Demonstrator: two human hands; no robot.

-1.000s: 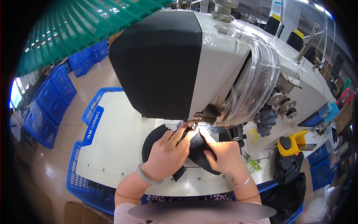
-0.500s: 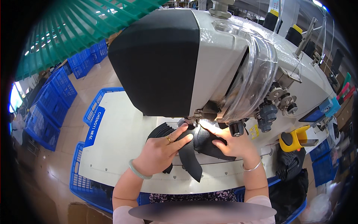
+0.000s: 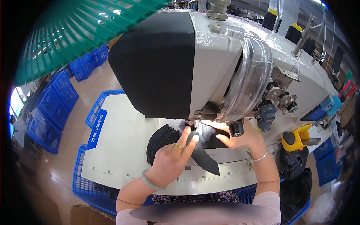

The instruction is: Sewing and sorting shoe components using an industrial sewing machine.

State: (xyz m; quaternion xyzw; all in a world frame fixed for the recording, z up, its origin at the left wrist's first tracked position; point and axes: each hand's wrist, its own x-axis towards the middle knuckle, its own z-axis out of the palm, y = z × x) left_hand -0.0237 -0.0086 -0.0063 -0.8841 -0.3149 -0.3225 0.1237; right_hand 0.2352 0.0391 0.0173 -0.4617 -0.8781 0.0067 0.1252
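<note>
A black shoe-upper-like piece with a long flat strip [image 3: 205, 159] and a textured grey-black part [image 3: 206, 132] lies under the needle area [image 3: 195, 122] of a sewing machine [image 3: 217, 52]. My left hand [image 3: 170, 161] rests on it, index finger and thumb stretched toward the needle and pressing the strip; its other fingers are partly curled. My right hand [image 3: 245, 137] lies at the piece's right side with fingers spread, some fingertips hidden beneath the machine head. A fanned stack of black pieces [image 3: 159, 144] sits left of the needle.
Blue crates [image 3: 88, 183] stand below the white machine table [image 3: 112, 131]. A green fan guard [image 3: 86, 33] hangs at upper left. A yellow holder [image 3: 300, 138] and black pieces [image 3: 292, 161] sit at right. Thread tension knobs [image 3: 267, 116] jut above my right hand.
The strip's free end has swung right. My left hand has shifted slightly right and toward me, baring more of the fanned stack. My right hand has moved right, partly behind a knob.
</note>
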